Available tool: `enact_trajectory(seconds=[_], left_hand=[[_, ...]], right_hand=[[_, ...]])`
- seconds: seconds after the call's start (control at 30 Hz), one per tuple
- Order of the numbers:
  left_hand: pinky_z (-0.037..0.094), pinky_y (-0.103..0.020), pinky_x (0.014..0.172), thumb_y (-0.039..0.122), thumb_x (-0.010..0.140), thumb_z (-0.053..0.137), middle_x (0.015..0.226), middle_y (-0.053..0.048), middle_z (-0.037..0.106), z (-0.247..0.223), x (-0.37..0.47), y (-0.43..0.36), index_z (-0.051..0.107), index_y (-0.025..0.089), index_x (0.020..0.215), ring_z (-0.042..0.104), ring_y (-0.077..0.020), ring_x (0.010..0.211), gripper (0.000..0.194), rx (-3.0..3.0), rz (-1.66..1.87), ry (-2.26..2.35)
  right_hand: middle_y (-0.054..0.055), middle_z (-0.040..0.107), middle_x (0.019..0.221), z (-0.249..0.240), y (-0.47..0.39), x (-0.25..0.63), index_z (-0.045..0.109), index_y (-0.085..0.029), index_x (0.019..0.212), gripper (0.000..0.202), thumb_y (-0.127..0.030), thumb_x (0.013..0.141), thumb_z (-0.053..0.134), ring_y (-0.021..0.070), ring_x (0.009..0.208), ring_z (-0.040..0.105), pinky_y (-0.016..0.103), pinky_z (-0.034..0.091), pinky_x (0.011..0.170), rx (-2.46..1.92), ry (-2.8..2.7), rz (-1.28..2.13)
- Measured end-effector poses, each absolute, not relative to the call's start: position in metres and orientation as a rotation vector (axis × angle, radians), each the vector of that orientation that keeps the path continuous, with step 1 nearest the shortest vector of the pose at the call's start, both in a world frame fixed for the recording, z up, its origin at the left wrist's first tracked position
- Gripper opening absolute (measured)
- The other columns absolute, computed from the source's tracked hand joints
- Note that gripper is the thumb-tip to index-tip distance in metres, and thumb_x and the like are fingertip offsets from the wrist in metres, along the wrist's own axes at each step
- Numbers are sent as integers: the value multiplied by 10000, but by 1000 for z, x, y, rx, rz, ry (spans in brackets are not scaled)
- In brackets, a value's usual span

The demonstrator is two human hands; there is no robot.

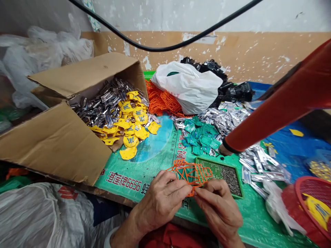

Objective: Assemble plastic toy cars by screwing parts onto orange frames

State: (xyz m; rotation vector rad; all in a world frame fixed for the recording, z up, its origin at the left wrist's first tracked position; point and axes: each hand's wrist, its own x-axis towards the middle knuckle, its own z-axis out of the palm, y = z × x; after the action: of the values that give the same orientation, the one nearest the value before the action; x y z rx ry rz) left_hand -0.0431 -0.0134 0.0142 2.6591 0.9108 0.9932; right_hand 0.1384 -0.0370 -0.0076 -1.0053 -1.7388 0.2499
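Note:
My left hand is closed on an orange plastic lattice frame, gripping its near left side between thumb and fingers. My right hand pinches at the frame's near edge, its fingertips almost meeting those of the left. Whether a small part sits between the right fingertips is hidden. Just beyond the right hand stands a green tray; small metal pins or screws fill its right part. Green plastic pieces lie heaped beyond the frame.
A tipped cardboard box spills silvery parts and yellow pieces. Orange frames lie beside a white bag. Another person's red sleeve reaches in from the right. A red basket stands front right; a black cable hangs above.

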Motion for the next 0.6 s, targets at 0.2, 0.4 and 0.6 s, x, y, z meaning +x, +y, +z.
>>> enact_trajectory(seconds=[0.2,0.4,0.6], left_hand=[[469,-335,716,42,821,491,851,-45,690,11,-47,-12,600,138,1000,552,-183,794,231,2585,815,881],[458,-391,833,78,809,563,982,-56,697,10,-47,-16,552,165,1106,548,-220,967,310,2630,1042,1013],[373,-487,980,119,739,671,1084,-75,625,5,-49,-24,569,194,903,440,-289,1159,207,2630,1374,1292]], right_hand=[[76,557,983,-1,-30,145,687,-220,962,225,-90,784,639,228,1006,485,374,425,831,-1050,-1966,-63],[49,659,902,-7,-26,153,672,-243,912,115,-194,852,587,256,1094,462,440,375,898,-1051,-2004,130],[53,631,938,-20,-35,153,658,-248,933,133,-173,841,600,271,1117,460,463,387,883,-1069,-1820,172]])
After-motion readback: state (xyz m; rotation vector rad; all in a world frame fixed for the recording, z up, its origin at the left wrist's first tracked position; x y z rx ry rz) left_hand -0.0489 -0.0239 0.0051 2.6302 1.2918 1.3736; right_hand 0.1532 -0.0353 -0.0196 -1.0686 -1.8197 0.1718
